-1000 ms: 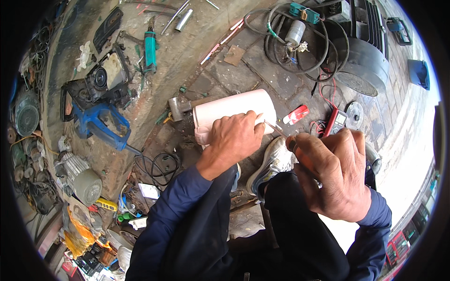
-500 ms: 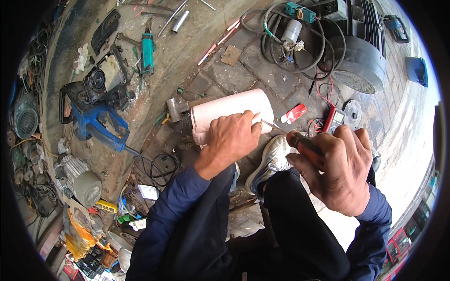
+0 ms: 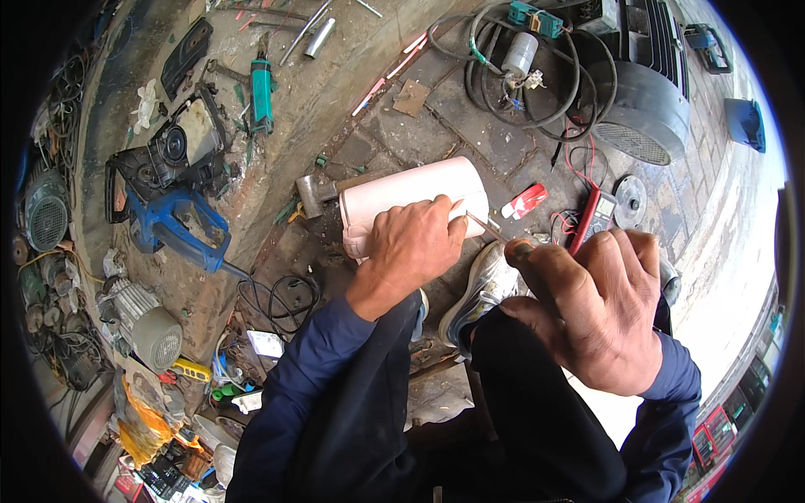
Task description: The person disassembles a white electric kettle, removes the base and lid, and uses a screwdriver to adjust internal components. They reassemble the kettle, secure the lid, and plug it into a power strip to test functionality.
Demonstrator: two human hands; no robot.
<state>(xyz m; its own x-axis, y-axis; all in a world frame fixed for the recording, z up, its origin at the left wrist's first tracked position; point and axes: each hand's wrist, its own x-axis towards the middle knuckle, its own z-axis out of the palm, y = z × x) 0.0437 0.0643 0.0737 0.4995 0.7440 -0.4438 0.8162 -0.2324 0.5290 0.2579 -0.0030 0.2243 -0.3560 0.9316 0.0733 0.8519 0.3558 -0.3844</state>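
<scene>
A pale pink cylinder point(image 3: 411, 186) with a smooth side lies across the ground in front of my feet. My left hand point(image 3: 411, 243) grips its near side, fingers bent, with thumb and forefinger near its right end. In my right hand point(image 3: 591, 306) is a screwdriver point(image 3: 518, 250) with a dark and orange handle. Its thin shaft points left, and the tip meets the cylinder's right end by my left fingertips. What the tip presses on is too small to make out. Behind the cylinder's left end lies a hammer point(image 3: 312, 197), partly hidden.
To the right lie a red packet point(image 3: 526, 201), a red multimeter point(image 3: 594, 220) and a metal disc point(image 3: 631, 199). A large motor point(image 3: 641, 117) and coiled cable point(image 3: 486, 84) stand beyond. At left are a blue power tool point(image 3: 180, 222) and a small motor point(image 3: 147, 323).
My right hand has turned a little and shifted slightly down and left, covering more of the screwdriver handle. The left hand and the cylinder have barely moved.
</scene>
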